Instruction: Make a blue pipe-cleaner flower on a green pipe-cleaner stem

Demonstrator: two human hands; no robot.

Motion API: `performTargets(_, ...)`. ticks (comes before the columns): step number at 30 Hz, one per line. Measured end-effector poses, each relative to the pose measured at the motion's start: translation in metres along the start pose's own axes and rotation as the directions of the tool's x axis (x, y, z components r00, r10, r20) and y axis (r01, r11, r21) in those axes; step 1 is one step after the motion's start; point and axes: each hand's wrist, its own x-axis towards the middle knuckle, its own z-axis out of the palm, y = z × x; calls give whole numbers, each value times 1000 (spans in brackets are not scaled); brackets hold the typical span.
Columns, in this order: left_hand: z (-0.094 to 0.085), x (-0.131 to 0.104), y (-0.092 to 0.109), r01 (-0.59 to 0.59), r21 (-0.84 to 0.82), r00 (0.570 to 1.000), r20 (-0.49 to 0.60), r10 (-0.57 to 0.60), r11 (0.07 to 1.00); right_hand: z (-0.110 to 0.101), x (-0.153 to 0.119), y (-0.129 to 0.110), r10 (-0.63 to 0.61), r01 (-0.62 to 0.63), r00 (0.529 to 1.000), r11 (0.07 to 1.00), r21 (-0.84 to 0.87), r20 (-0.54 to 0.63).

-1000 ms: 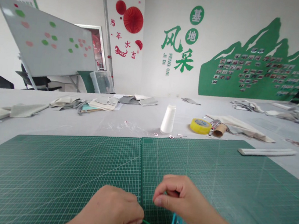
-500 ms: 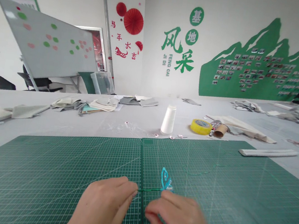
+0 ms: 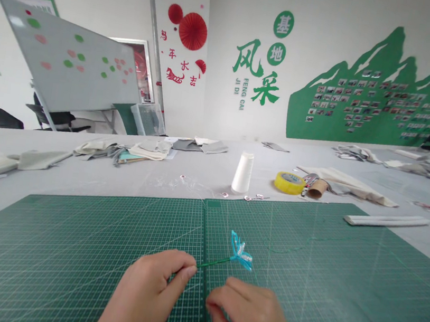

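Observation:
Between the thumb and fingers of my left hand is pinched the green stem of a wire-like artificial flower. Its light blue looped petals with white or clear beads form the flower head, which points to the right above the mat. My right hand is just below and in front of the flower head, apart from it. Its fingers are curled in and closed, and whatever they may hold is hidden. A thin green thread trails over the right part of the green cutting mat.
Behind the mat stand a white thread cone and a yellow tape roll, beside a brown cardboard tube. A white rolled strip lies across the mat's right back edge. Grey and cream fabric pieces lie along the table's far side.
My right hand has let go of the flower head and dropped slightly. The flower head has tilted up and turned, showing more petals and beads. My left hand keeps its pinch on the stem.

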Motion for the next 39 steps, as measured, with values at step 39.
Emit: performTargets(39, -4, -2, 13, -372, 122, 844, 457, 280, 920, -22, 19, 36, 251, -410, 888, 811, 417, 384)
